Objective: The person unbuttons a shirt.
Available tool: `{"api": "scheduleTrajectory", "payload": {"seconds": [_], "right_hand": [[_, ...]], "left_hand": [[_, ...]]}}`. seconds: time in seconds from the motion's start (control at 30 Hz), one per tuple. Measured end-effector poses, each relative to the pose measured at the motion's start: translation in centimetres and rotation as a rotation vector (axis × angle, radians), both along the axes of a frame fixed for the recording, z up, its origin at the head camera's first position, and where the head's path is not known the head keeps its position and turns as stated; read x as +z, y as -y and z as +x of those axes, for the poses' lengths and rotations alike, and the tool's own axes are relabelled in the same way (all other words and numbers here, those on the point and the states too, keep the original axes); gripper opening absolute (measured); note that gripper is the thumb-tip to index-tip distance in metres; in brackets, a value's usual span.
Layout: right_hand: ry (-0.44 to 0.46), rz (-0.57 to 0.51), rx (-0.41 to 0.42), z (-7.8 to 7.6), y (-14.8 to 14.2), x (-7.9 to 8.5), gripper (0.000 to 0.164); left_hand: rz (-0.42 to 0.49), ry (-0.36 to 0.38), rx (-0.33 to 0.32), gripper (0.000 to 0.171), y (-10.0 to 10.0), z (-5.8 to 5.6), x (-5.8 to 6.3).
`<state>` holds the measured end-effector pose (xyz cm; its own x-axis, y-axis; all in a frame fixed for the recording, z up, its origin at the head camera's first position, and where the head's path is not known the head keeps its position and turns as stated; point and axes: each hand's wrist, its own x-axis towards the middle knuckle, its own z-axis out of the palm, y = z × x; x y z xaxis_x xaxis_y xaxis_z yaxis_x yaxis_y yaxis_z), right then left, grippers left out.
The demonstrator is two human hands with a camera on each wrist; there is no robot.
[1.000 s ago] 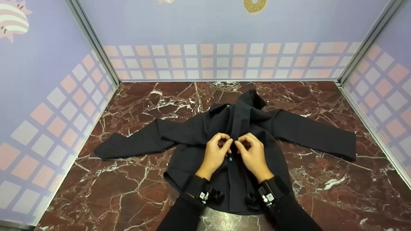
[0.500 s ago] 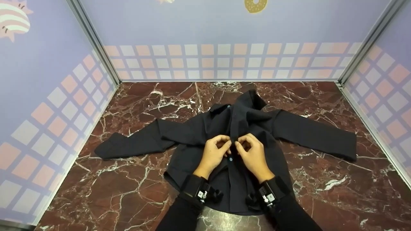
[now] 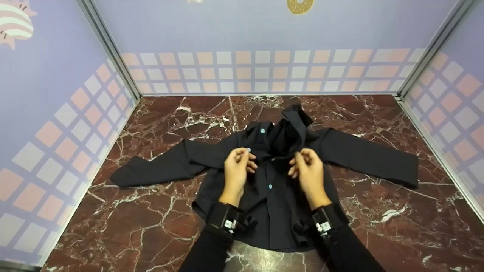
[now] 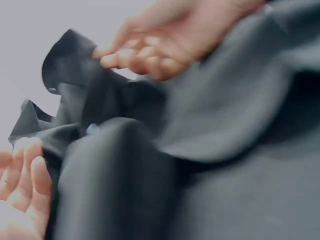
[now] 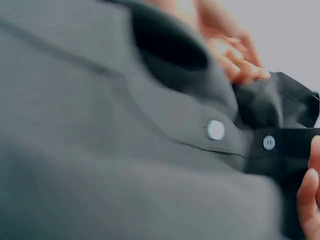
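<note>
Left hand point(image 3: 236, 170), right hand point(image 3: 310, 172) now farther apart, each pinching black long-sleeved cloth shirt point(image 3: 281, 204). Holes of pale round button point(image 5: 269, 143): right-wrist view only

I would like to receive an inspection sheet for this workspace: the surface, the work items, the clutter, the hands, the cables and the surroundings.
Surface: dark red tabletop with pale veins.
Work items: dark shirt, sleeves spread to both sides, front parted towards the collar; pale button on the front, below the hands.
Clutter: nothing seen.
Left hand: pinches the front edge beside another button.
Right hand: pinches the opposite front edge; fingertips blurred.
Worn gear: black wrist devices on both wrists.
Cables: nothing seen.
Surroundings: pale purple panels with pink and white squares, metal corner posts.
</note>
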<state>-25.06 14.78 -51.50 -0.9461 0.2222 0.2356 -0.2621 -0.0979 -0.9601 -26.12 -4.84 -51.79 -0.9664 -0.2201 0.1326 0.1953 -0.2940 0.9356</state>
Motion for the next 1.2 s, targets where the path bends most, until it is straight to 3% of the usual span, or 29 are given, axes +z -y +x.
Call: {"api": "scheduleTrajectory", "payload": {"seconds": [0.1, 0.2, 0.27, 0.33, 0.4, 0.53, 0.6, 0.7, 0.87, 0.97, 1.13, 1.2], "right_hand": [[0.006, -0.083, 0.029, -0.3, -0.5, 0.8, 0.006], [-0.033, -0.085, 0.058, -0.8, -0.6, 1.6, 0.007], [-0.063, -0.079, 0.076, -1.2, -0.5, 2.2, 0.007], [-0.088, -0.07, 0.085, -1.6, -0.3, 2.7, 0.007], [-0.104, -0.059, 0.09, -1.9, -0.1, 3.2, 0.007], [-0.133, -0.037, 0.094, -2.1, 0.2, 3.9, 0.007], [-0.14, -0.03, 0.099, -2.0, 0.3, 4.0, 0.007], [-0.137, -0.034, 0.112, -1.9, 0.5, 4.1, 0.007], [-0.131, -0.044, 0.123, -1.6, 0.6, 4.0, 0.006], [-0.14, -0.041, 0.13, -1.8, 0.6, 3.8, 0.002], [-0.171, 0.082, 0.184, -1.4, 0.2, 3.4, 0.04], [-0.195, 0.144, 0.171, -1.0, 0.1, 3.4, 0.044]], "left_hand": [[0.07, 0.013, -0.047, 0.006, 0.4, -0.5, 0.7], [0.067, -0.04, -0.13, 0.011, 0.1, -0.9, 1.3], [0.023, -0.092, -0.186, 0.022, -0.3, -1.0, 1.4], [-0.088, -0.159, -0.21, 0.031, -0.7, -0.9, 1.4], [-0.238, -0.231, -0.182, 0.029, -1.1, -0.6, 1.3], [-0.531, -0.334, -0.014, 0.008, -1.4, -0.3, 1.1], [-0.609, -0.335, 0.023, 0.005, -1.4, -0.2, 0.9], [-0.662, -0.31, 0.002, 0.006, -1.4, -0.2, 0.7], [-0.678, -0.293, -0.04, 0.004, -1.6, -0.1, 0.5], [-0.653, -0.24, -0.065, 0.005, -1.6, -0.1, 0.5], [-0.472, -0.046, -0.136, 0.009, -1.7, 0.1, 0.4], [-0.371, 0.013, -0.148, 0.011, -1.8, 0.2, 0.4]]}}
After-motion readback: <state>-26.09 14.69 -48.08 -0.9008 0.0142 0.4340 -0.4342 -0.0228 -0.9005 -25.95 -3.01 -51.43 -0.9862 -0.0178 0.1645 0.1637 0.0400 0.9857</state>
